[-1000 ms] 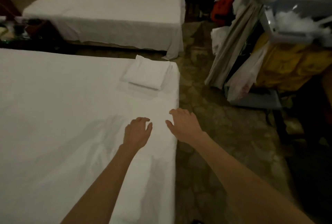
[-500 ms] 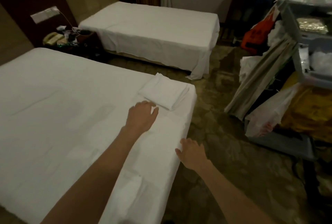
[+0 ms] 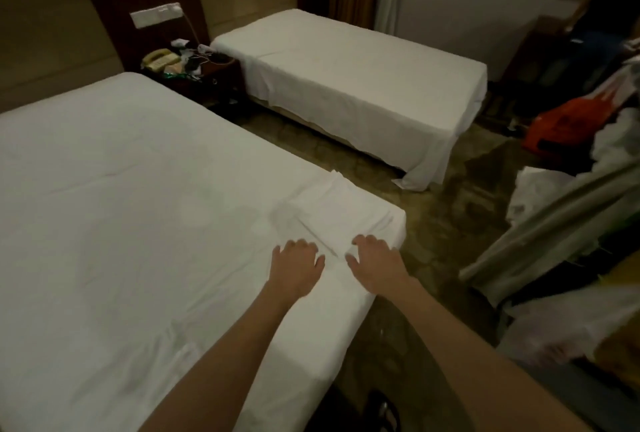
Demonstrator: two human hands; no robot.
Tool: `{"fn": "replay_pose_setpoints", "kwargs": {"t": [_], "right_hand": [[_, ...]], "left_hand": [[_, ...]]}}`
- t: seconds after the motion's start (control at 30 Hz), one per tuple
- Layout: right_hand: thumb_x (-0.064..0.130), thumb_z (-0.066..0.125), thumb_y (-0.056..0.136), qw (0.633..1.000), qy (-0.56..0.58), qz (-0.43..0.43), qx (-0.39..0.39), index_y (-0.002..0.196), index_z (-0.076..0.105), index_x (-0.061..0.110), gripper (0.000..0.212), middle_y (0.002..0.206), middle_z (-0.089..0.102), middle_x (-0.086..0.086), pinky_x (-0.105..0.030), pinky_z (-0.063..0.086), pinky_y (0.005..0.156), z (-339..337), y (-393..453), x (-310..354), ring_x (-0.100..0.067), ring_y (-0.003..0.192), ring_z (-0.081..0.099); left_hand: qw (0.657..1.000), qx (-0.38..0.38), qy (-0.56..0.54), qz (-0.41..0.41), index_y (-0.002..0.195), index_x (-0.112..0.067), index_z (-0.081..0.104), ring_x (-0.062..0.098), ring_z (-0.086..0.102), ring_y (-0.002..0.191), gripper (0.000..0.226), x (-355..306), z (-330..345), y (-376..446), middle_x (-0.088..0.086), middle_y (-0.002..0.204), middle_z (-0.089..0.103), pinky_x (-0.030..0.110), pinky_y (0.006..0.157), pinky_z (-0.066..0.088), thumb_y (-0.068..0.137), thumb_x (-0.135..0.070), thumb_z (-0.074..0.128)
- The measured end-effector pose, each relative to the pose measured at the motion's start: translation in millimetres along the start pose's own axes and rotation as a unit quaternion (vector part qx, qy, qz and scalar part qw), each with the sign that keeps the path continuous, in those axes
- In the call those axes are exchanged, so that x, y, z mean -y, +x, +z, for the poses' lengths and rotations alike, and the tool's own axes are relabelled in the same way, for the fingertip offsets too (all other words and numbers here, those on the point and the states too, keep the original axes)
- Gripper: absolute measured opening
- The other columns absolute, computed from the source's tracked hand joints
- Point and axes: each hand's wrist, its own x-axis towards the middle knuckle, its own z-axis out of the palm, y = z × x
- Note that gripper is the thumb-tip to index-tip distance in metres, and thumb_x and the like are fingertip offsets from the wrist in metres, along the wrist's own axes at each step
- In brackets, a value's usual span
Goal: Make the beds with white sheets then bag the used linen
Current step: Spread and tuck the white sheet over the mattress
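Since half a second ago, the right hand [image 3: 375,263] is now lying up on the near white-sheeted bed [image 3: 138,223], no longer at its edge. Both hands are resting palm-down, fingers loosely spread, grasping nothing. The left hand [image 3: 296,267] is sitting just short of the folded white sheet [image 3: 337,213] at the bed's corner; the right is touching its near edge.

Two bare forearms enter from the bottom of the frame, with no sleeve, watch or band showing on either. The left hand [image 3: 297,267] and the right hand [image 3: 377,263] are gloveless, and no ring is visible on the fingers [image 3: 363,241] in this dim light.
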Motion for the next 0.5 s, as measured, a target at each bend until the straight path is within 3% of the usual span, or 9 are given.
{"fn": "replay_pose_setpoints", "kwargs": {"t": [0.17, 0.27, 0.5], "right_hand": [[0.042, 0.036, 0.101, 0.994, 0.011, -0.088, -0.061, 0.135, 0.042, 0.018, 0.042, 0.138, 0.047, -0.004, -0.042, 0.034, 0.110, -61.4, 82.9, -14.2, -0.023, 0.126, 0.046], [0.041, 0.038, 0.101, 0.990, 0.024, -0.127, -0.054, 0.134, 0.043, 0.016, 0.042, 0.137, 0.048, -0.004, -0.040, 0.036, 0.108, -72.4, 121.4, -27.9, -0.023, 0.124, 0.048], [0.043, 0.036, 0.101, 0.992, 0.011, -0.104, 0.077, 0.134, 0.041, 0.016, 0.042, 0.135, 0.048, -0.005, -0.042, 0.035, 0.107, -19.9, 191.9, -79.7, -0.024, 0.123, 0.048]], "left_hand": [[0.992, 0.099, 0.005, -0.078, 0.132, -0.018, 0.050, 0.024, 0.046, 0.125, 0.044, -18.4, 44.0, 35.5, 0.004, 0.135, 0.051, 0.041, 0.105, 0.031, 0.103, -0.042, 0.027], [0.985, 0.138, 0.009, -0.106, 0.133, -0.017, 0.049, 0.024, 0.046, 0.125, 0.045, -40.2, 50.4, 60.2, 0.004, 0.136, 0.051, 0.043, 0.107, 0.030, 0.103, -0.042, 0.026], [0.987, 0.029, -0.013, -0.158, 0.132, -0.016, 0.051, 0.024, 0.047, 0.124, 0.043, -54.2, 4.2, 151.6, 0.005, 0.134, 0.053, 0.042, 0.106, 0.031, 0.103, -0.041, 0.030]]}}
